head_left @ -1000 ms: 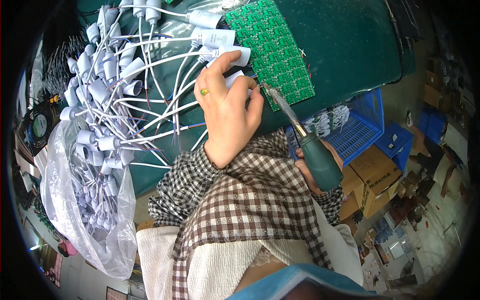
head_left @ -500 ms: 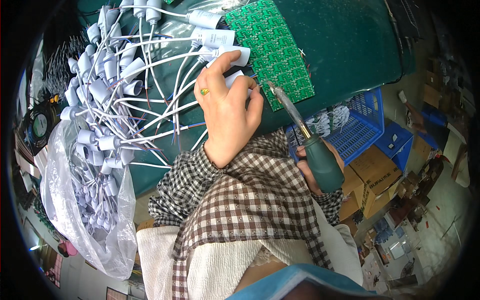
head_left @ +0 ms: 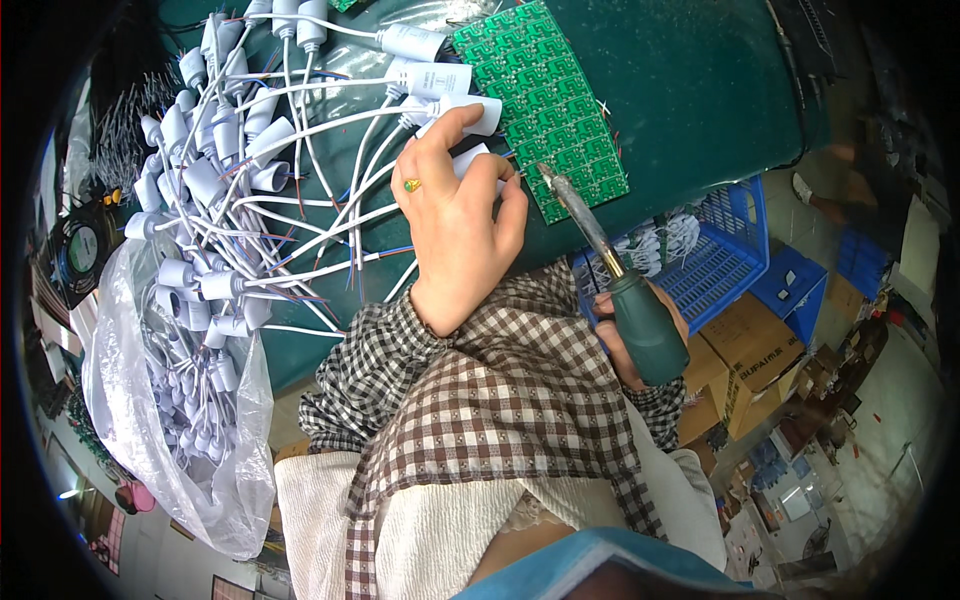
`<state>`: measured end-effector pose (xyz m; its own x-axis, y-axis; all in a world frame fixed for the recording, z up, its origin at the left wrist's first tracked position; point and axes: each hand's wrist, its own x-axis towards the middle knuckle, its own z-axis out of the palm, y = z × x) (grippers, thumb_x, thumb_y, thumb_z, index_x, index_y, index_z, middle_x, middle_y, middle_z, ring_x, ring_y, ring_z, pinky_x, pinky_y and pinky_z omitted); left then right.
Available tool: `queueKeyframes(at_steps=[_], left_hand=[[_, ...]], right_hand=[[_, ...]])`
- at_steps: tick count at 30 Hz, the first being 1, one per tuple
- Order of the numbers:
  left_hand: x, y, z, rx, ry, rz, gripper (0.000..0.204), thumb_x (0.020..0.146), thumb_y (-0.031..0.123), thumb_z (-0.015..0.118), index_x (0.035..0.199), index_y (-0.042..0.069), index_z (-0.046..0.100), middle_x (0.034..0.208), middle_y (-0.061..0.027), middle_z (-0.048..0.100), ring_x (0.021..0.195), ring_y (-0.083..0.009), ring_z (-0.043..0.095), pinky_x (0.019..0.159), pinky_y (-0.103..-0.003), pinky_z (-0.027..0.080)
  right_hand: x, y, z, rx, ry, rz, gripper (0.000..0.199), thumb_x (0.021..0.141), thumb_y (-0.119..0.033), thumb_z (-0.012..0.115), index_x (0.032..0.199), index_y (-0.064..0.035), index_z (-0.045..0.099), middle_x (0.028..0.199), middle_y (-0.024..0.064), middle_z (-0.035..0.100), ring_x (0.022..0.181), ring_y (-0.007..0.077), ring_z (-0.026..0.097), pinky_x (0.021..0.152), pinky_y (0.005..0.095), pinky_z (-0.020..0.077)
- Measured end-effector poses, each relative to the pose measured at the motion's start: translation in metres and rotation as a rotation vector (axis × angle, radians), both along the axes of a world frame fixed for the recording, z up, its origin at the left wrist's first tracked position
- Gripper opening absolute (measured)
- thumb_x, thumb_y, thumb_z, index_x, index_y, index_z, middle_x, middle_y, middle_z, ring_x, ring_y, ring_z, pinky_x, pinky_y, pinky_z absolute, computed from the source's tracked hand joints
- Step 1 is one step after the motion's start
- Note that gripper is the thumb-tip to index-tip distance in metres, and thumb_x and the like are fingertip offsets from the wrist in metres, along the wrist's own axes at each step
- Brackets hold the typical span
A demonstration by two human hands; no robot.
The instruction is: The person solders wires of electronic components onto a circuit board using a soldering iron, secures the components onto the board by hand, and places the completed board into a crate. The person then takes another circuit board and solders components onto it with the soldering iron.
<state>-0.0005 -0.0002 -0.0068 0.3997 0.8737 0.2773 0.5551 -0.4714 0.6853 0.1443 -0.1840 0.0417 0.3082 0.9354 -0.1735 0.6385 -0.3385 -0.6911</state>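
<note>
My right hand (head_left: 620,335) is closed round the dark green handle of a soldering iron (head_left: 645,330). Its metal tip rests on or just above a green circuit board panel (head_left: 560,110), near the lower left edge. Beside that edge my left hand (head_left: 455,215), with a ring on one finger, is pinched on what looks like a thin wire; the fingertips partly hide it. A white lamp socket (head_left: 472,157) shows between its fingers. The outstretched finger reaches another white socket (head_left: 478,114). More sockets with white cables lie along the panel's left side.
A heap of white sockets (head_left: 205,185) with cables covers the left of the green table mat (head_left: 700,90). A clear plastic bag (head_left: 250,490) of sockets hangs at the lower left. Right of my lap stand a blue crate (head_left: 745,235) and cardboard boxes (head_left: 745,345).
The view has shifted very slightly. Both hands and the soldering iron hold nearly the same place at the panel's edge.
</note>
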Motion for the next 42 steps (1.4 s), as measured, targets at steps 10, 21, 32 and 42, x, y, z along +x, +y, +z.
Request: queueKeyframes(at_steps=[10, 21, 32, 42], left_hand=[[-0.001, 0.004, 0.001, 0.038, 0.042, -0.004, 0.010, 0.069, 0.009, 0.069, 0.077, 0.008, 0.063, 0.130, -0.0134, 0.049, 0.109, -0.0326, 0.047, 0.093, -0.044, 0.034], [-0.011, -0.001, 0.024, -0.083, 0.053, -0.127, 0.030, 0.076, 0.011, 0.072, 0.103, 0.005, 0.059, 0.130, -0.0163, 0.047, 0.118, -0.0349, 0.047, 0.100, -0.050, 0.036], [-0.074, 0.157, 0.026, 0.186, 0.367, 0.138, 0.022, 0.075, 0.016, 0.068, 0.088, 0.001, 0.057, 0.081, -0.0179, 0.064, 0.078, -0.0374, 0.063, 0.067, -0.045, 0.051], [-0.080, 0.171, 0.018, 0.184, 0.357, 0.336, 0.031, 0.075, 0.021, 0.072, 0.100, 0.005, 0.064, 0.086, -0.0116, 0.070, 0.078, -0.0285, 0.067, 0.068, -0.039, 0.052]], right_hand=[[0.003, 0.000, -0.010, 0.115, 0.027, -0.026, 0.046, 0.073, -0.026, 0.081, 0.108, -0.0010, 0.066, 0.105, 0.0143, 0.067, 0.096, 0.0302, 0.066, 0.084, 0.0395, 0.0536], [0.016, -0.001, -0.029, 0.263, 0.287, -0.207, 0.031, 0.075, 0.000, 0.072, 0.103, 0.0063, 0.062, 0.087, 0.0135, 0.068, 0.079, 0.0219, 0.068, 0.074, 0.0333, 0.0567], [0.017, 0.017, -0.033, 0.418, 0.516, -0.155, 0.028, 0.082, 0.003, 0.068, 0.107, 0.0082, 0.058, 0.095, 0.0162, 0.064, 0.086, 0.0232, 0.066, 0.072, 0.0327, 0.0584], [0.019, 0.009, -0.040, 0.483, 0.535, -0.239, 0.023, 0.083, 0.004, 0.066, 0.105, 0.0072, 0.059, 0.095, 0.0163, 0.063, 0.085, 0.0235, 0.065, 0.068, 0.0316, 0.0591]])
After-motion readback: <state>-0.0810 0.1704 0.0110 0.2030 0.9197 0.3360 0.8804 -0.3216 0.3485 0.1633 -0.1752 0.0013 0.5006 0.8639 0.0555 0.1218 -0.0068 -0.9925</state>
